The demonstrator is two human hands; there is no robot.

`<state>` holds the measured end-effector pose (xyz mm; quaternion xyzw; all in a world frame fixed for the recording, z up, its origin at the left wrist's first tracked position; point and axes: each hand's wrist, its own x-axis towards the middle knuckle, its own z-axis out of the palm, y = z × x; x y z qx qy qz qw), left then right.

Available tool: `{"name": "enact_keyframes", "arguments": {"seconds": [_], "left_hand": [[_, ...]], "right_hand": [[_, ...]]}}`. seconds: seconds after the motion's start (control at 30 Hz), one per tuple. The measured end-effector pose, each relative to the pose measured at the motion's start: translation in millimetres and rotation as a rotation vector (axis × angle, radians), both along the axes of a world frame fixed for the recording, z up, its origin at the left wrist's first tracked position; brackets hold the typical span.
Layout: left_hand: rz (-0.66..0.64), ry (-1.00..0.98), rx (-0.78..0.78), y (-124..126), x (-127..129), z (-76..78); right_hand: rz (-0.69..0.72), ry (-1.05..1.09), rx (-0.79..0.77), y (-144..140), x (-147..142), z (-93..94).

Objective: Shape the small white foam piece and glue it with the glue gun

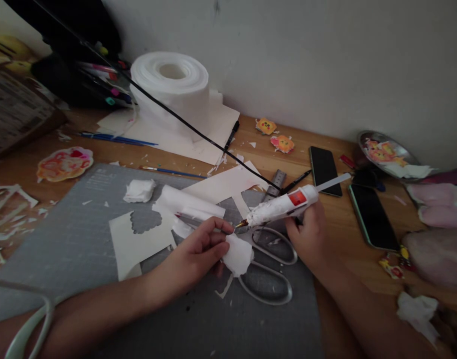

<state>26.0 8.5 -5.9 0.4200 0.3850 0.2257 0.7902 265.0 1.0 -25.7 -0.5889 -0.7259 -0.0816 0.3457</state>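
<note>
Hot glue gun [284, 205], clenched in right hand [306, 239], nozzle at white foam piece [237, 255] pinched by left hand [198, 249] over cutting mat [82, 249] centre; risk: hot glue burning nearby fingertips

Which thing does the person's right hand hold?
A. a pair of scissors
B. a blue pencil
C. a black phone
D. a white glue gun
D. The right hand grips the white glue gun, whose tip points at the small white piece pinched in the left hand; the scissors lie untouched on the grey mat.
</note>
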Motion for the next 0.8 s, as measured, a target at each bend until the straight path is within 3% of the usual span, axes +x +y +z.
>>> {"name": "enact_keyframes", "arguments": {"seconds": [0.3,0.8], "left_hand": [[-0.006,0.015,-0.002,-0.8,-1.1,-1.0],[0.006,0.013,0.002,-0.2,0.1,2.8]], "right_hand": [[-0.095,0.089,-0.064,-1.1,0.6,-3.6],[0.001,0.044,-0.048,-0.4,0.6,-1.0]]}}
